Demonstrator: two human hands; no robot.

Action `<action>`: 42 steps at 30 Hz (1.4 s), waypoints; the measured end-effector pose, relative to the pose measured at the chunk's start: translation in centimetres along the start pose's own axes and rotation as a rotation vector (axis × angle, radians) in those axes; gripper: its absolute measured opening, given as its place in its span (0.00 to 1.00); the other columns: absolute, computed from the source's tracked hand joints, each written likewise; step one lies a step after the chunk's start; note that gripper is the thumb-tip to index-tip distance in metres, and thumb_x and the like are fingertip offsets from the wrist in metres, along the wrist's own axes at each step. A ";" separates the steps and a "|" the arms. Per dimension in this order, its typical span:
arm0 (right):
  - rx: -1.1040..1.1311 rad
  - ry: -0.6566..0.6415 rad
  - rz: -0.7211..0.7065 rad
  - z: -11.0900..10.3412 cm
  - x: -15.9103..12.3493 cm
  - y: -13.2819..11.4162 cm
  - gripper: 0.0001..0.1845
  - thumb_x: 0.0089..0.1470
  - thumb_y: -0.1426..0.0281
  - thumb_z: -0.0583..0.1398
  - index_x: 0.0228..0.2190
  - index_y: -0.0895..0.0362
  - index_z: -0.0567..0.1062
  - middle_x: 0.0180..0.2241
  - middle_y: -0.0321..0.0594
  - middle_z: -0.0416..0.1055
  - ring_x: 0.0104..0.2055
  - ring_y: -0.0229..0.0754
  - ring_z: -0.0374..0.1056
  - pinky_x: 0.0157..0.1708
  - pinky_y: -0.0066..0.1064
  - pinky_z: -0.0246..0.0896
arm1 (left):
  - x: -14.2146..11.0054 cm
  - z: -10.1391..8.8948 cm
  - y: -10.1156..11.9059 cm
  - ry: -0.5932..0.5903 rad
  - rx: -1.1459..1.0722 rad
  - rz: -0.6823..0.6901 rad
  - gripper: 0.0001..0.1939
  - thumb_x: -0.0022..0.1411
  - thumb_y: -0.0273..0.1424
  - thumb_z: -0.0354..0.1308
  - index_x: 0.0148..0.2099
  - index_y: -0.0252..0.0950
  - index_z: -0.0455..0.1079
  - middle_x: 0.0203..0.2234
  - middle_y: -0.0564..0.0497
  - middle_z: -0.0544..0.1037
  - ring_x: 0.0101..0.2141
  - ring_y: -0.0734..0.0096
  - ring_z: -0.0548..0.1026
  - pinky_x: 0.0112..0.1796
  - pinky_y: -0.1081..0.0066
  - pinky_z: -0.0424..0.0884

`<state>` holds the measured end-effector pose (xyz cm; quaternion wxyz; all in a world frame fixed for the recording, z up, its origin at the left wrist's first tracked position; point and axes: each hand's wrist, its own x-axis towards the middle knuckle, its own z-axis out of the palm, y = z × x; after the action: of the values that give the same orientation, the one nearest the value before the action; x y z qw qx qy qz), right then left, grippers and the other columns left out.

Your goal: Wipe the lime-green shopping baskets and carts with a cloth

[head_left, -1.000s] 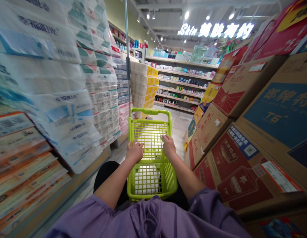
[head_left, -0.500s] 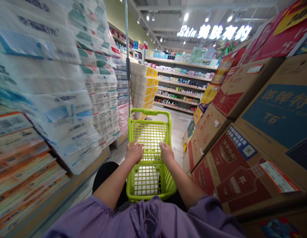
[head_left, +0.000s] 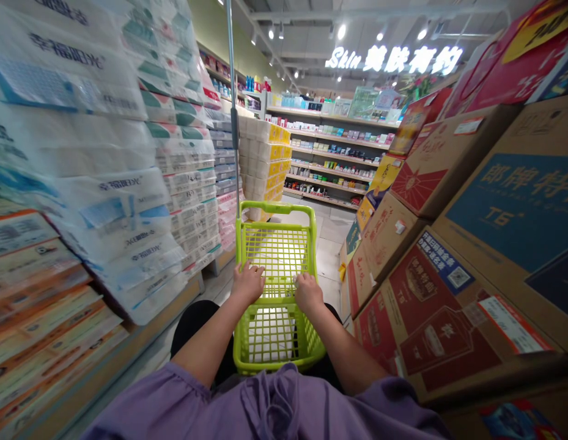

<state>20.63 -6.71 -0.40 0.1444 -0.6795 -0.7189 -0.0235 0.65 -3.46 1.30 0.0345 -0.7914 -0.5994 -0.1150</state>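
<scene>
A lime-green plastic shopping basket (head_left: pixel 274 303) with grid walls stands before me, between my knees. Nothing shows inside it beyond pale patches seen through the mesh. My left hand (head_left: pixel 248 282) is closed over its left side, fingertips on the mesh. On the opposite side my right hand (head_left: pixel 308 293) is curled around the edge, with its fingers bent inward. Parts of both grips are hidden by the hands. A thin metal pole (head_left: pixel 233 91) rises from the basket's far left corner and runs out of view at the top.
Tall stacks of wrapped tissue packs (head_left: pixel 141 211) line my left. Cardboard cartons (head_left: pixel 430 293) are piled close on my right. Yellow-and-white packs (head_left: pixel 265 165) stand ahead beside the aisle floor (head_left: pixel 327 238). Shelves of small boxed goods (head_left: pixel 332 150) cross the far end.
My right hand has slid slightly toward me along the basket's side, its fingers more curled. My right knee shows more now. The left hand and basket hold almost the same place.
</scene>
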 end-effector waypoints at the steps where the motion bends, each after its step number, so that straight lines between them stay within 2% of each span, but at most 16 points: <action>1: -0.005 -0.003 0.003 0.0 -0.1 -0.1 0.14 0.49 0.82 0.56 0.38 0.57 0.72 0.42 0.47 0.68 0.42 0.45 0.61 0.35 0.31 0.56 | 0.0 0.0 0.0 -0.002 -0.001 -0.001 0.19 0.66 0.36 0.45 0.56 0.43 0.66 0.52 0.47 0.74 0.61 0.52 0.57 0.59 0.48 0.47; 5: -0.028 -0.018 0.005 0.0 -0.7 -0.2 0.13 0.49 0.81 0.56 0.36 0.57 0.71 0.41 0.46 0.68 0.42 0.46 0.61 0.31 0.30 0.54 | 0.0 -0.1 0.1 -0.005 -0.004 -0.004 0.19 0.66 0.35 0.45 0.56 0.43 0.66 0.52 0.47 0.74 0.61 0.51 0.57 0.59 0.47 0.46; 13: -0.024 -0.044 0.000 -0.1 -1.0 -0.2 0.13 0.47 0.81 0.57 0.35 0.56 0.70 0.41 0.46 0.69 0.43 0.45 0.62 0.31 0.30 0.54 | 0.0 0.0 0.1 -0.009 0.002 -0.008 0.20 0.66 0.36 0.45 0.57 0.43 0.66 0.53 0.46 0.73 0.61 0.52 0.58 0.59 0.47 0.47; 19: 0.025 -0.058 0.039 -0.5 -0.3 0.0 0.09 0.51 0.79 0.57 0.35 0.56 0.72 0.39 0.44 0.70 0.42 0.44 0.63 0.32 0.30 0.54 | 0.0 0.3 -0.1 0.021 0.009 0.000 0.19 0.65 0.36 0.46 0.56 0.43 0.66 0.52 0.47 0.74 0.60 0.52 0.58 0.58 0.47 0.47; 23: 0.082 -0.039 -0.009 -0.8 1.2 0.9 0.07 0.54 0.76 0.57 0.35 0.54 0.73 0.39 0.41 0.71 0.41 0.42 0.65 0.33 0.29 0.54 | -0.1 0.6 -0.2 0.035 0.008 0.000 0.20 0.65 0.36 0.46 0.56 0.44 0.66 0.52 0.47 0.74 0.61 0.53 0.58 0.59 0.48 0.46; 27: 0.133 0.032 -0.150 -1.5 3.9 2.9 0.15 0.50 0.82 0.55 0.37 0.54 0.74 0.41 0.39 0.71 0.45 0.40 0.63 0.38 0.27 0.55 | 0.1 0.6 -0.2 0.034 -0.002 -0.002 0.20 0.65 0.36 0.45 0.57 0.44 0.66 0.52 0.47 0.74 0.61 0.53 0.57 0.59 0.48 0.46; 32: 0.144 0.067 -0.212 -1.0 6.4 5.0 0.19 0.48 0.85 0.53 0.38 0.56 0.74 0.41 0.39 0.71 0.46 0.40 0.61 0.43 0.28 0.54 | 1.0 0.6 -0.5 0.020 0.005 0.018 0.20 0.65 0.36 0.46 0.57 0.43 0.66 0.52 0.47 0.74 0.61 0.52 0.57 0.59 0.47 0.46; 42: 0.134 0.142 -0.090 0.9 7.3 3.6 0.15 0.51 0.82 0.55 0.37 0.54 0.75 0.39 0.39 0.72 0.42 0.41 0.62 0.43 0.29 0.53 | 4.5 1.2 -3.1 0.005 0.030 0.112 0.20 0.65 0.35 0.46 0.57 0.44 0.66 0.54 0.50 0.72 0.62 0.55 0.57 0.60 0.49 0.48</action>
<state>23.81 0.89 -0.07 0.2390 -0.6320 -0.7366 -0.0299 -0.99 1.87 0.86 0.0541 -0.8228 -0.5557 -0.1060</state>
